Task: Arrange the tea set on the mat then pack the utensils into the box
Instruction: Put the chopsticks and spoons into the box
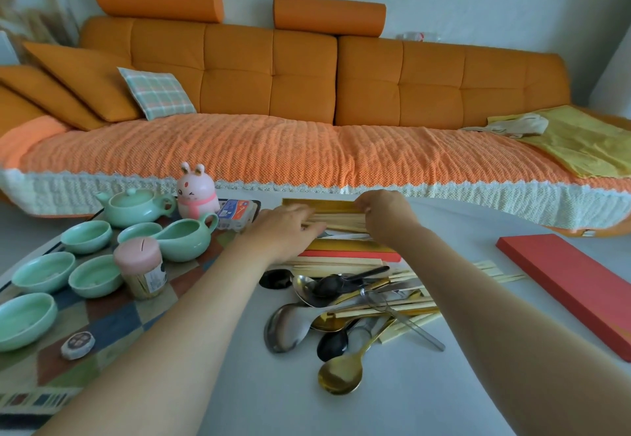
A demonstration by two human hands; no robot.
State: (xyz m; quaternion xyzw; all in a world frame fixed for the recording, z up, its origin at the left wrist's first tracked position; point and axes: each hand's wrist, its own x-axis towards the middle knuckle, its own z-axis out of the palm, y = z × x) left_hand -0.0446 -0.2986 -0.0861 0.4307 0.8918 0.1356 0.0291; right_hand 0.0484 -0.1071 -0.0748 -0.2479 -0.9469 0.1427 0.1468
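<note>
Head view: on the pale table (444, 384), toward twelve o'clock, lies the open box (317, 204), gold inside and red along its near side. A bundle of light wooden chopsticks (341, 223) lies across it. The left hand (290, 227) rests flat on the bundle from nine o'clock, fingers straight and pressing down. The right hand (384, 217) meets it from three o'clock with fingers curled round the sticks, gripping them; motion blur hides the fingertips.

Just at six o'clock of the box is the heap of utensils (358, 299): steel, black and gold spoons tangled with more loose chopsticks. A gold spoon (341, 372) lies nearest the viewer. The red lid (563, 285) lies well apart at three o'clock.

At nine o'clock the patchwork mat (112, 319) carries the celadon tea set: teapot (131, 208) at its far edge, pitcher (184, 237) beside it, and cups (95, 275) spread toward seven o'clock. A pink-capped toothpick jar (141, 271) stands among them, and a small wrapped disc (78, 345) lies nearer. A pink rabbit figure (196, 193) stands beyond, by a small printed packet (237, 213). An orange sofa (273, 77) fills the background.
</note>
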